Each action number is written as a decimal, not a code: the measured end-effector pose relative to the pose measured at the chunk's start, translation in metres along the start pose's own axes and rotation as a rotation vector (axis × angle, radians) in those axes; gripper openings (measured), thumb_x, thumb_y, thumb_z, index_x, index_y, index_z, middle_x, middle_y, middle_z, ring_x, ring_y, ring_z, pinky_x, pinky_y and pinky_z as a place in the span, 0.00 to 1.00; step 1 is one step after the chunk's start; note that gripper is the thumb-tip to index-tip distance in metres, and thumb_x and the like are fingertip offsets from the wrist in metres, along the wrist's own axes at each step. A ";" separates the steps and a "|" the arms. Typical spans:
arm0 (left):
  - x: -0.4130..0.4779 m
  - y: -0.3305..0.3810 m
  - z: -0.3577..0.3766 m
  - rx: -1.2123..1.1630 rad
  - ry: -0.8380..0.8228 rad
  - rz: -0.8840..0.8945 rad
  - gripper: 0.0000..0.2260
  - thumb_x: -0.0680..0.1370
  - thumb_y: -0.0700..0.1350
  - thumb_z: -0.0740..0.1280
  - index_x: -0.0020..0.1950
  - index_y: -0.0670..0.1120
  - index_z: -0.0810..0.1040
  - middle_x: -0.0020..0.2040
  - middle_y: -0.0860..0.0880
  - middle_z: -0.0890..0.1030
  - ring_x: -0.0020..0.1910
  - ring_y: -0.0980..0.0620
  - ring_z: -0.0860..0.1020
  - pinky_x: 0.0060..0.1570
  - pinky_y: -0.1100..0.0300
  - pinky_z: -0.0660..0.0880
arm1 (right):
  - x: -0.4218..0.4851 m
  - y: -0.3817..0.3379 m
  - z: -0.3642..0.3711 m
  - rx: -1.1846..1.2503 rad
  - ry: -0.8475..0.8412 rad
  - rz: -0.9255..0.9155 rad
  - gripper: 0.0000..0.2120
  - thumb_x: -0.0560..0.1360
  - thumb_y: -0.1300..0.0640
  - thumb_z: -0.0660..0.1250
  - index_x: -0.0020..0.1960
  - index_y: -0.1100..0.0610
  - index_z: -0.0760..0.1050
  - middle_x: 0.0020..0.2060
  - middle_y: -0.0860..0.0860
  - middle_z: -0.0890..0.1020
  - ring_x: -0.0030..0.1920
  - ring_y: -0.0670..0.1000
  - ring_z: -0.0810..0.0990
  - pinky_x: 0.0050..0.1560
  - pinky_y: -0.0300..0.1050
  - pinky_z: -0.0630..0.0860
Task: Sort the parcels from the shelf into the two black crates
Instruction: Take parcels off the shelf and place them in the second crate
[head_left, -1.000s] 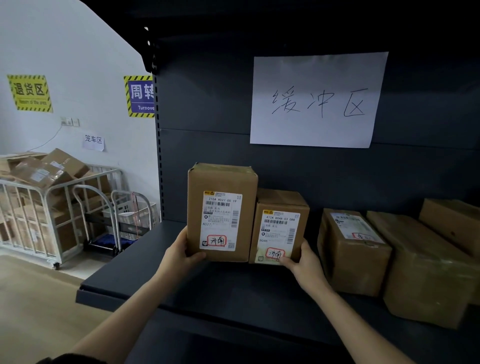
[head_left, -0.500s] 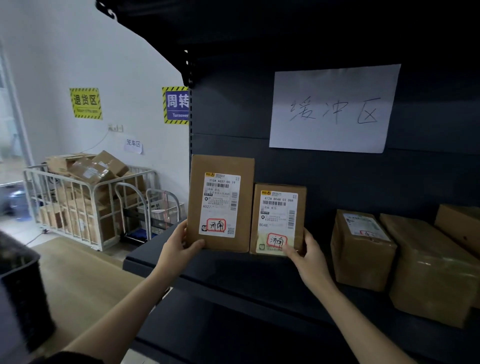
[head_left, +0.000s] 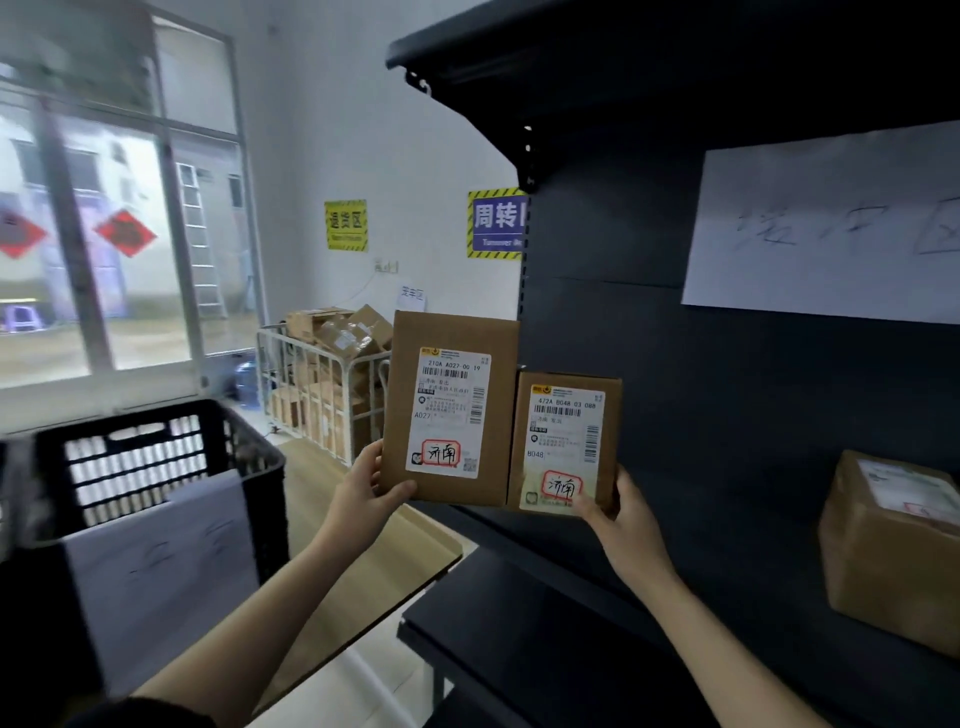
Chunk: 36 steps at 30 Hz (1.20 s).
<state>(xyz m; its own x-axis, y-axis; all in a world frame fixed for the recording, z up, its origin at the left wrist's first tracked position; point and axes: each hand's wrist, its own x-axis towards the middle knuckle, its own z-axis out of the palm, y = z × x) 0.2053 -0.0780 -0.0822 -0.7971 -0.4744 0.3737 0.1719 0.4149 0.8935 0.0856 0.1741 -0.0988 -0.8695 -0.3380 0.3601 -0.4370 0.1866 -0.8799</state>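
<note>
My left hand grips the lower left corner of a tall brown parcel with a white label and a red-circled mark. My right hand holds the bottom of a smaller brown parcel with a similar label. Both parcels are raised side by side in the air at the left end of the dark shelf. A black slatted crate with a white paper sheet on its side stands at the lower left. Another brown parcel rests on the shelf at the right.
A white wire cage cart full of cardboard boxes stands by the far wall. A large window fills the left. A white handwritten sheet hangs on the shelf's back panel. An upper shelf board juts out overhead.
Both parcels have been lifted off the shelf and carried left. The view has swung left, which brings the black crate and the window into sight.
</note>
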 end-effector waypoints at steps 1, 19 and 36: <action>-0.002 -0.001 -0.009 0.011 0.017 -0.006 0.24 0.75 0.35 0.67 0.68 0.45 0.66 0.52 0.52 0.78 0.51 0.53 0.78 0.58 0.51 0.75 | 0.001 -0.004 0.009 0.018 -0.016 -0.011 0.17 0.75 0.53 0.66 0.62 0.43 0.66 0.59 0.48 0.75 0.59 0.47 0.74 0.55 0.41 0.71; -0.002 -0.055 -0.197 0.079 0.273 -0.101 0.23 0.74 0.33 0.67 0.67 0.43 0.67 0.51 0.50 0.79 0.51 0.52 0.79 0.54 0.53 0.76 | 0.039 -0.068 0.215 0.233 -0.283 -0.100 0.20 0.76 0.62 0.65 0.61 0.43 0.65 0.51 0.40 0.77 0.50 0.37 0.76 0.43 0.31 0.75; 0.070 -0.151 -0.361 0.120 0.312 -0.203 0.15 0.76 0.37 0.66 0.60 0.44 0.67 0.50 0.51 0.76 0.53 0.51 0.76 0.50 0.61 0.73 | 0.102 -0.106 0.423 0.194 -0.316 -0.085 0.14 0.77 0.61 0.64 0.61 0.50 0.70 0.49 0.42 0.79 0.51 0.42 0.78 0.53 0.39 0.75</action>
<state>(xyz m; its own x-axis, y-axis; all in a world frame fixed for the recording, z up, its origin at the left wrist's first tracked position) 0.3326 -0.4536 -0.1014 -0.5904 -0.7619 0.2665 -0.0552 0.3675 0.9284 0.1402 -0.2703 -0.0997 -0.7048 -0.6181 0.3480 -0.4266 -0.0226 -0.9041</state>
